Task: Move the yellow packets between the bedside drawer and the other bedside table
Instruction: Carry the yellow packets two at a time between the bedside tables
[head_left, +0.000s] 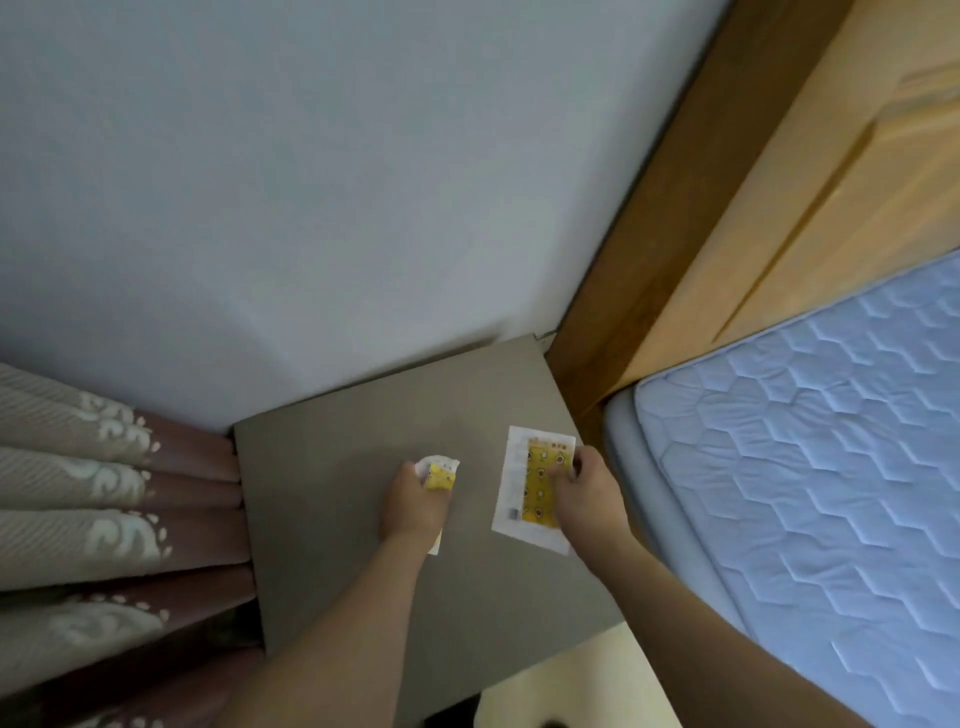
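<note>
Two yellow packets show on the grey bedside table (363, 431), one for each of the person's two hands. The left hand (413, 506) curls its fingers round a crumpled packet (440, 475) near the tabletop's middle; whether that packet rests on the surface or is lifted off it is hard to tell. The right hand (582, 491) lies on the flat packet (535, 488), fingers bent and pinching its edge, toward the table's side nearest the blue quilted mattress (805, 467). One patterned curtain (104, 519) hangs along the table's opposite side. A wooden headboard (753, 182) rises beyond the table's far corner.
</note>
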